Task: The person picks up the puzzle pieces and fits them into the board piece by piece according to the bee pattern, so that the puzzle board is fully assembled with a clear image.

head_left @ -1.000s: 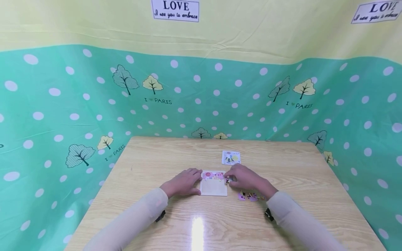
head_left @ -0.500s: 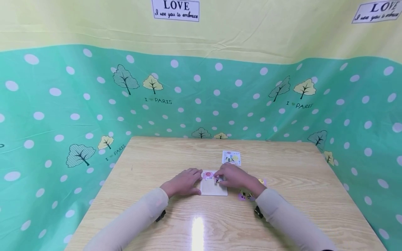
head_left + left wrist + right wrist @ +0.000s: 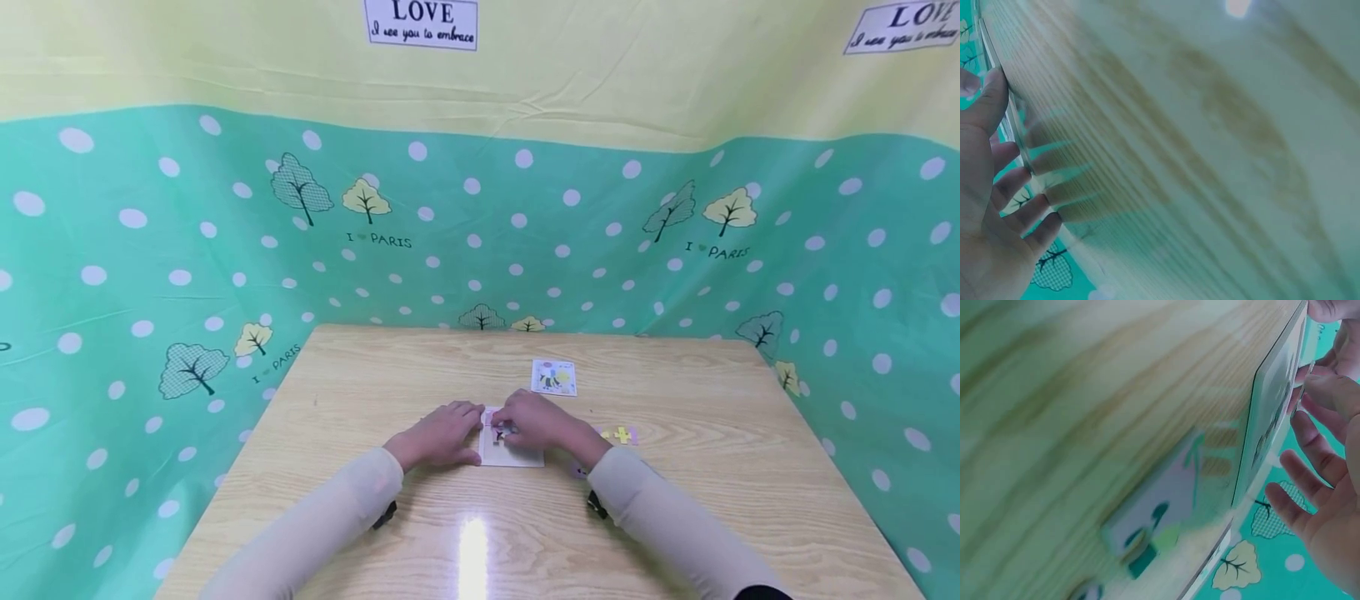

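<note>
A small jigsaw puzzle tray (image 3: 517,457) lies on the table, its lower part bare and pale; pink pieces along its top row are mostly covered by my right hand. My left hand (image 3: 442,435) rests at the tray's left edge. In the left wrist view its fingers (image 3: 1025,215) are spread and fairly straight, thumb by the edge. My right hand (image 3: 534,421) is over the tray and pinches a puzzle piece (image 3: 498,435) between thumb and index finger. The right wrist view shows this piece (image 3: 1301,397) edge-on, the other fingers relaxed.
Loose puzzle pieces (image 3: 622,435) lie right of the tray, partly hidden under the right forearm; one pinkish piece (image 3: 1157,506) shows large in the right wrist view. A bee picture card (image 3: 554,378) lies behind the tray. A polka-dot curtain (image 3: 517,250) borders the table (image 3: 375,367).
My right hand has carried the puzzle piece leftward, from the tray's right edge to its left part below the top row. My left hand has stayed in place.
</note>
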Demonstrator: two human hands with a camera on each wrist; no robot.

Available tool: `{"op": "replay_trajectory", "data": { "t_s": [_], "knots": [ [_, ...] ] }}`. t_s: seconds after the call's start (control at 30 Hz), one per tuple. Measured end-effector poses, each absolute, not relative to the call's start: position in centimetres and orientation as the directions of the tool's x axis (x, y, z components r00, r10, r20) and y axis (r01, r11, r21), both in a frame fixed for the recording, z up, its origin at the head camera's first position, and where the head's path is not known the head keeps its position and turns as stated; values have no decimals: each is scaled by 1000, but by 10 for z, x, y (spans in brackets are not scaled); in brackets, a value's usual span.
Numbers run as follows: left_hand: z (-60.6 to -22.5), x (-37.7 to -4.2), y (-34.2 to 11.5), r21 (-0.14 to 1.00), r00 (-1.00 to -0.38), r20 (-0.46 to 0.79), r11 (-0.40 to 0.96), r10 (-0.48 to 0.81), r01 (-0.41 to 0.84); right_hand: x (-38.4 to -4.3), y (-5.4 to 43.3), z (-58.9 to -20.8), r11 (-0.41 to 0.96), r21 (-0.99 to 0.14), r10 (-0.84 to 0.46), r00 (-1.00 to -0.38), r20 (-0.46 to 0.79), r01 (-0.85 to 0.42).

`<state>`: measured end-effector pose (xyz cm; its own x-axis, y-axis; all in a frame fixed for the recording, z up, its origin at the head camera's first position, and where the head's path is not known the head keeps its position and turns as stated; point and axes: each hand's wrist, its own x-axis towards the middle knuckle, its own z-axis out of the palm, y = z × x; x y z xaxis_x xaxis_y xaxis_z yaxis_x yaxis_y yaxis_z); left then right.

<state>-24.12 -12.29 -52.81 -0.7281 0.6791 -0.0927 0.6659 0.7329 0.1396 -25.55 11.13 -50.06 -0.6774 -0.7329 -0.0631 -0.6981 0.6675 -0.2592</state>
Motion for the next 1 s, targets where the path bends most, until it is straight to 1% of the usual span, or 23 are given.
{"op": "replay_trajectory", "data": {
  "t_s": [0.17,0.33,0.53,0.87,1.0],
  "knots": [
    [-527,-241,-123,140,-726,-91,731,682,669,-255,103,-502,672,-273,-726,-685,-62,-688],
    [-527,-241,-124,138,-723,-82,726,686,673,-257,98,-507,681,-250,-720,-692,-55,-688],
    [-526,-240,-124,145,-719,-85,723,689,676,-257,95,-509,663,-245,-735,-677,-35,-707],
    [-526,-241,-124,135,-717,-74,719,693,682,-258,95,-511,676,-206,-727,-686,-32,-708],
    [-526,-241,-124,136,-716,-72,718,695,683,-258,95,-510,669,-201,-734,-678,-26,-716]
  ]
}}
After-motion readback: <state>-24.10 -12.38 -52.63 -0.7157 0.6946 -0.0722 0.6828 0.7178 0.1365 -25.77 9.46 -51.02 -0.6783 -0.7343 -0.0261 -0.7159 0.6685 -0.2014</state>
